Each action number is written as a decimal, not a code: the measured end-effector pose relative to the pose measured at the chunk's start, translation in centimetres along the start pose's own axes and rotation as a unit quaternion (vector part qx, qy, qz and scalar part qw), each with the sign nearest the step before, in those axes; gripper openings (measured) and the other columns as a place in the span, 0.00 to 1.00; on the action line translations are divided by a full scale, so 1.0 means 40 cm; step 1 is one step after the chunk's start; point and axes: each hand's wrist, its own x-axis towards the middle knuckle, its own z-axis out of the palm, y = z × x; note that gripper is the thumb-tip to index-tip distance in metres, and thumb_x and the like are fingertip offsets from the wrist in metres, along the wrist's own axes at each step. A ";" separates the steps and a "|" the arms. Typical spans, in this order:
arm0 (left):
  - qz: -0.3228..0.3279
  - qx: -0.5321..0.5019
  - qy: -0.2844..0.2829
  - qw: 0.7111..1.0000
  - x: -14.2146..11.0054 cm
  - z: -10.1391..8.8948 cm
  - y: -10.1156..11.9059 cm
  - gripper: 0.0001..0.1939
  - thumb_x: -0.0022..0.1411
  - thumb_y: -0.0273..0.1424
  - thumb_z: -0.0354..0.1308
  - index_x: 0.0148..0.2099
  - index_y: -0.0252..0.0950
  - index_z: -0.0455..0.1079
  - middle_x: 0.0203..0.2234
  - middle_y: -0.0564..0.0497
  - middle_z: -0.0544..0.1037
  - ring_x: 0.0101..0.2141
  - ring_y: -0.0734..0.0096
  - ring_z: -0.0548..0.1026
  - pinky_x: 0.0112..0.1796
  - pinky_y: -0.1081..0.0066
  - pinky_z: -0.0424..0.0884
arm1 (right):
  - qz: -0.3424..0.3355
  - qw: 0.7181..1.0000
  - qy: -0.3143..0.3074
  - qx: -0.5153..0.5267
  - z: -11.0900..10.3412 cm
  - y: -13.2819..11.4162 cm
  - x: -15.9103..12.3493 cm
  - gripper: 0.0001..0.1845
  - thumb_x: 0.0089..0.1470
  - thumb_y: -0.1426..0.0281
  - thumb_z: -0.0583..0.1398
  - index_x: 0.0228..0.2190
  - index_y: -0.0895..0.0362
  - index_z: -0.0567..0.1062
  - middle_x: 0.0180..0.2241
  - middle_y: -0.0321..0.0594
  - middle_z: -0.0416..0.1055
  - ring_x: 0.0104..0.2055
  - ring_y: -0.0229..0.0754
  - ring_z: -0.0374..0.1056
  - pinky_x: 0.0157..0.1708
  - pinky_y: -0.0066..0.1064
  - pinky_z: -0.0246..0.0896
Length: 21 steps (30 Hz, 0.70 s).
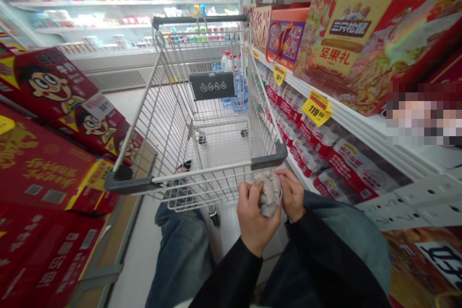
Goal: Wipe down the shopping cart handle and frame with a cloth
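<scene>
A crumpled grey cloth (269,193) is bunched up between my two hands, just below the near right corner of a metal shopping cart (173,173). My left hand (257,216) wraps its fingers around the cloth from the left and below. From the right, my right hand (293,194) pinches the cloth's edge with thumb and fingers. The cart's basket shows bare wire, with a dark plate (212,85) fixed on its far side. Grey plastic corner pieces (269,155) cap the near rim, close above the cloth.
Stacked red boxes (46,82) stand along the left. To the right, a shelf (346,127) carries gift boxes (346,43), with bottle packs (306,154) below. Behind the cart are water bottles (238,89) and a lit refrigerated display (119,29). My knees flank the space under my hands.
</scene>
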 end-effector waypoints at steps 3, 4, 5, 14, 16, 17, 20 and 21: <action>0.011 -0.010 0.013 1.000 0.008 -0.004 0.008 0.20 0.57 0.30 0.67 0.51 0.37 0.70 0.37 0.50 0.67 0.36 0.67 0.70 0.37 0.70 0.72 | -0.005 1.000 0.012 0.000 0.005 -0.005 0.000 0.21 0.72 0.66 0.51 0.40 0.54 0.84 0.39 0.44 0.79 0.41 0.45 0.76 0.42 0.37 0.70; 0.012 -0.011 0.012 1.000 0.008 -0.004 0.007 0.20 0.56 0.30 0.67 0.51 0.37 0.70 0.37 0.50 0.67 0.37 0.67 0.70 0.37 0.70 0.72 | -0.004 1.000 0.016 0.000 0.007 -0.006 0.000 0.21 0.72 0.66 0.50 0.41 0.54 0.83 0.39 0.44 0.79 0.42 0.45 0.76 0.43 0.38 0.71; 0.012 -0.009 0.007 1.000 0.008 -0.002 0.004 0.19 0.56 0.30 0.67 0.51 0.37 0.70 0.37 0.50 0.66 0.36 0.68 0.70 0.37 0.70 0.71 | -0.001 1.000 0.018 0.001 0.008 -0.007 0.001 0.21 0.73 0.66 0.50 0.42 0.53 0.83 0.39 0.43 0.79 0.42 0.45 0.75 0.44 0.38 0.71; 0.012 -0.007 0.005 1.000 0.004 -0.006 0.000 0.19 0.57 0.29 0.66 0.51 0.37 0.71 0.38 0.49 0.67 0.37 0.67 0.72 0.38 0.69 0.73 | 0.010 0.999 0.029 0.018 0.008 -0.002 -0.003 0.22 0.73 0.66 0.48 0.43 0.53 0.82 0.40 0.44 0.79 0.44 0.45 0.76 0.44 0.38 0.71; 0.034 0.002 0.020 0.999 0.004 -0.006 0.001 0.21 0.57 0.29 0.66 0.54 0.37 0.70 0.40 0.48 0.68 0.39 0.67 0.73 0.39 0.69 0.74 | 0.002 0.999 0.043 0.020 0.012 -0.001 -0.009 0.22 0.73 0.66 0.48 0.43 0.54 0.82 0.41 0.44 0.79 0.45 0.45 0.76 0.46 0.39 0.72; 0.043 0.008 0.020 0.999 0.002 -0.004 0.000 0.22 0.57 0.29 0.66 0.54 0.37 0.70 0.40 0.48 0.69 0.39 0.67 0.73 0.39 0.69 0.74 | -0.003 0.999 0.047 0.017 0.014 -0.001 -0.012 0.22 0.73 0.66 0.48 0.44 0.54 0.82 0.42 0.45 0.79 0.46 0.46 0.76 0.47 0.39 0.72; 0.047 0.029 -0.004 0.998 -0.005 0.007 -0.011 0.21 0.58 0.30 0.66 0.54 0.37 0.70 0.40 0.48 0.68 0.38 0.67 0.73 0.37 0.70 0.74 | -0.019 0.999 0.044 -0.008 0.019 -0.001 -0.020 0.22 0.73 0.66 0.48 0.46 0.54 0.82 0.48 0.47 0.77 0.51 0.48 0.75 0.53 0.43 0.71; 0.042 0.035 -0.012 0.998 -0.007 0.009 -0.014 0.21 0.58 0.31 0.65 0.54 0.38 0.70 0.39 0.48 0.67 0.37 0.67 0.73 0.36 0.69 0.74 | -0.020 0.999 0.040 -0.015 0.020 -0.001 -0.022 0.22 0.73 0.66 0.48 0.47 0.55 0.82 0.49 0.48 0.77 0.53 0.48 0.74 0.55 0.44 0.71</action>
